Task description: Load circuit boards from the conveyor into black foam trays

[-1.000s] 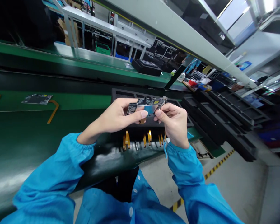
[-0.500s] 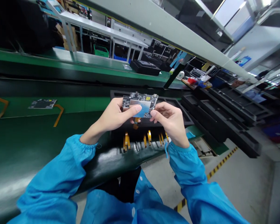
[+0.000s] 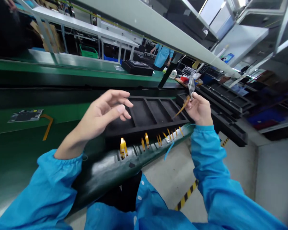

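My right hand [image 3: 199, 109] pinches a small circuit board [image 3: 191, 85], held upright and edge-on, with an orange flex cable [image 3: 181, 108] hanging from it. The hand hovers over the right end of a black compartmented tray [image 3: 146, 115]. My left hand [image 3: 103, 112] hovers over the tray's left end with fingers spread and nothing in them. Several orange flex cables [image 3: 144, 142] stick out along the tray's near edge.
Another circuit board [image 3: 26, 115] with an orange cable lies on the green conveyor belt [image 3: 62, 108] at left. Stacked black trays [image 3: 220, 102] stand at right. A person in a blue coat [image 3: 162, 55] stands far behind. Yellow-black tape [image 3: 189, 193] marks the floor.
My left hand let go of the board and opened. My right hand carried the board to the right and turned it edge-on. The view shifted slightly.
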`<move>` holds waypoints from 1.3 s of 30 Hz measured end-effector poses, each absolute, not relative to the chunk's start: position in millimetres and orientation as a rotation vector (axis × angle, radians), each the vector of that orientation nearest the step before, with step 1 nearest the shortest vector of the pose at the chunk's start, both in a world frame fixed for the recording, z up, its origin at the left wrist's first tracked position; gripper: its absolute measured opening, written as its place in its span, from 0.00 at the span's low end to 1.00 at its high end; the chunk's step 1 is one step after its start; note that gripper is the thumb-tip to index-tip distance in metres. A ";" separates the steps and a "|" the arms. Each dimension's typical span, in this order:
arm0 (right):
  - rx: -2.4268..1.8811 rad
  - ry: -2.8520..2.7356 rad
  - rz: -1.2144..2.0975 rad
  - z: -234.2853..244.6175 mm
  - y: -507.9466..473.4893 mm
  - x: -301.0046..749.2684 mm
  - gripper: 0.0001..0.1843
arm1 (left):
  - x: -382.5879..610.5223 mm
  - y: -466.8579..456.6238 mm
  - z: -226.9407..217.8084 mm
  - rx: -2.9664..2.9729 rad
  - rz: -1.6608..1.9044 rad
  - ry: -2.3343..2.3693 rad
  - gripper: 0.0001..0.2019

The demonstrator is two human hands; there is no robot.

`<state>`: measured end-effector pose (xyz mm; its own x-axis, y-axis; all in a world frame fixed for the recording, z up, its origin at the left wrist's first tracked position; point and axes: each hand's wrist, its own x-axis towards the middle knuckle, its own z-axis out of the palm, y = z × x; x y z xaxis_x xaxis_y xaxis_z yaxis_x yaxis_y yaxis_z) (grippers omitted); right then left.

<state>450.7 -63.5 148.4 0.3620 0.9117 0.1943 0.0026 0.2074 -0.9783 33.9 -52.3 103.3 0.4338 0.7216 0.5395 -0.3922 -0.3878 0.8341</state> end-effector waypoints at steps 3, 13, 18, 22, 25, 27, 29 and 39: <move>-1.564 -1.013 0.864 147.8 -41.6 490.1 0.15 | 21.0 -37.1 103.4 1.521 1.345 0.393 0.19; -2.082 -1.133 0.904 129.5 -2.8 518.5 0.16 | -21.4 -26.1 124.8 1.363 1.744 0.456 0.13; -2.191 -1.194 0.856 133.6 8.7 526.6 0.11 | -39.5 -25.5 132.5 1.353 1.893 0.545 0.12; -2.238 -1.207 0.753 135.1 15.7 528.6 0.08 | -50.8 -27.0 134.8 1.356 1.930 0.640 0.12; -2.244 -1.187 0.698 135.0 18.6 528.3 0.06 | -54.5 -31.3 137.2 1.377 1.922 0.677 0.13; -2.212 -1.162 0.690 133.7 19.4 527.7 0.06 | -53.9 -33.9 139.2 1.403 1.906 0.711 0.13; -2.160 -1.132 0.690 131.3 19.5 527.0 0.08 | -51.6 -35.5 140.9 1.422 1.915 0.741 0.13; -2.023 -1.084 0.843 122.4 16.9 530.6 0.20 | -50.2 -42.1 143.2 1.322 1.905 0.720 0.13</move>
<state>530.6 16.9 122.4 0.4427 0.8693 -0.2197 0.4267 -0.4197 -0.8011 -50.2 -42.1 143.2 -0.2353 0.7972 0.5560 -0.2299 -0.6014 0.7651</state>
